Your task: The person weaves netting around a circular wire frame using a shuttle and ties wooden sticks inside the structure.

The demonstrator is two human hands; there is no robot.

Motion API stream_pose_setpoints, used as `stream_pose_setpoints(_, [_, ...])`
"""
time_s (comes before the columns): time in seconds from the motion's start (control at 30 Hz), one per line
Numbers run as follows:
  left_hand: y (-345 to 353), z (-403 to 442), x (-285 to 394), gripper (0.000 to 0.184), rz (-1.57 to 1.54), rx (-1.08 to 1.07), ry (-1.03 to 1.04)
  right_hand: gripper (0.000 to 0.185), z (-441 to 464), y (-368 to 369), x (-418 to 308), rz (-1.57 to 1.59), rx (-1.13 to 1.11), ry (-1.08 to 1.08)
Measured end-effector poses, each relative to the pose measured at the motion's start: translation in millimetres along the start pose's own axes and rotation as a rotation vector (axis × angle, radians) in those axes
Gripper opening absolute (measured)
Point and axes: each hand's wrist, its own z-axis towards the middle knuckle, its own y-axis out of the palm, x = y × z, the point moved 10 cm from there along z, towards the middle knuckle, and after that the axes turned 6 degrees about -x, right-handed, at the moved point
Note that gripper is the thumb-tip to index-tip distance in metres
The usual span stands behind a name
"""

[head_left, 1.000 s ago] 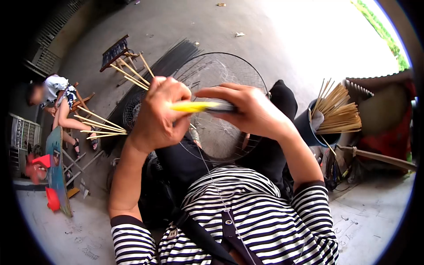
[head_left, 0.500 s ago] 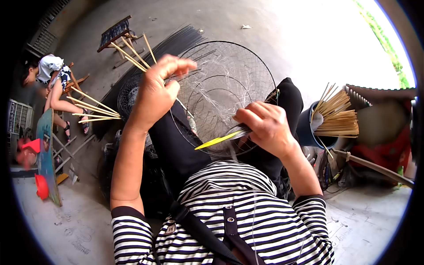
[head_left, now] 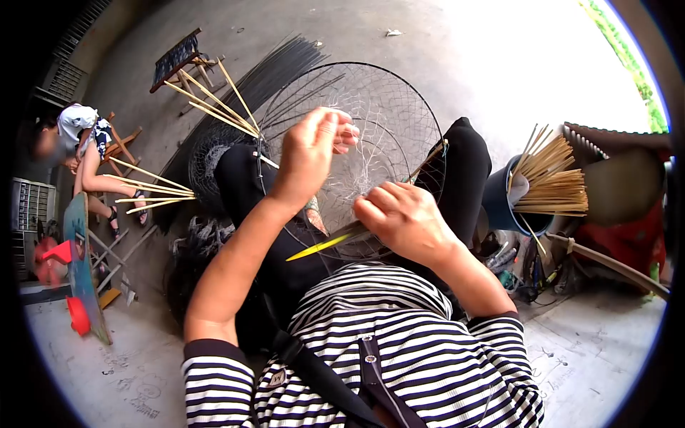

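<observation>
Left hand (head_left: 310, 153) shifts toward 3 o'clock over net hoop (head_left: 364, 63), fingers curled, hold unclear; right hand (head_left: 407, 220) still grips yellow netting needle (head_left: 318, 247), both seemingly working closer together

From my remote seat I am seeing a top (head_left: 414, 357) striped crosswise in black and white, its short sleeves (head_left: 221, 381) ending in plain dark bands (head_left: 212, 349). A dark placket (head_left: 368, 349) with small shiny round buttons (head_left: 370, 359) is running down the front, a small pale-brown patch (head_left: 277, 378) is sitting to its left, and a black strap (head_left: 321, 374) is slanting across the chest. Further down, I am making out black trousers (head_left: 467, 164) covering both legs.
</observation>
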Motion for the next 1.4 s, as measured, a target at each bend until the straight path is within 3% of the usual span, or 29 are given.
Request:
stream_pose_setpoints(0.07, [-6.3,-8.1,-9.3,0.032,-0.380,0.035,-0.140,0.029,-18.3,11.4,30.8,0.153,-0.094,0.158])
stream_pose_setpoints(0.13, [6.1,-19.3,-20.1,0.037,-0.734,-0.021,-0.232,0.036,-39.2,10.3,65.3,0.492,0.051,0.319])
stream_pose_setpoints(0.23, [20.2,-30.7,-24.5,0.043,-0.975,-0.037,-0.325,0.043,-73.1,22.9,103.3,0.900,0.040,0.701])
stream_pose_setpoints(0.33, [30.1,-30.8,-26.1,0.047,-1.068,-0.113,-0.304,0.033,-80.0,13.6,110.3,0.875,0.099,0.700])
stream_pose_setpoints(0.43, [34.7,-29.1,-26.5,0.048,-1.058,-0.114,-0.286,0.030,-56.7,-16.6,89.5,0.469,0.130,0.507])
stream_pose_setpoints(0.53, [35.1,-28.5,-24.8,0.049,-0.902,-0.102,-0.252,0.029,-43.9,-22.6,78.3,0.180,-0.012,0.471])
stream_pose_setpoints(0.7, [41.9,-26.6,-23.1,0.049,-0.848,-0.104,-0.246,0.016,-23.6,-17.3,69.4,0.032,-0.032,0.431])
stream_pose_setpoints(0.93, [48.8,-29.3,-25.8,0.058,-1.059,-0.073,-0.354,0.017,-9.0,-1.7,70.9,0.189,0.003,0.446])
stream_pose_setpoints(1.07, [52.6,-26.1,-15.9,0.055,-1.244,-0.164,-0.272,0.018,-4.8,-2.1,67.3,0.253,0.119,0.371])
stream_pose_setpoints(1.2, [52.5,-21.3,-48.1,0.042,-1.252,-0.035,-0.206,0.043,3.5,-2.0,62.4,0.447,0.352,0.252])
stream_pose_setpoints(1.27, [44.1,-25.5,-67.7,0.036,-1.314,0.047,-0.132,0.040,9.3,13.2,70.9,0.903,0.345,0.315])
stream_pose_setpoints(1.33, [39.4,-31.8,-49.9,0.028,-1.350,0.021,-0.166,0.037,7.3,42.4,77.9,1.468,0.189,0.408])
stream_pose_setpoints(1.4, [29.8,-39.5,-61.0,0.026,-1.483,0.121,-0.212,0.033,2.5,43.0,86.4,1.479,0.204,0.374])
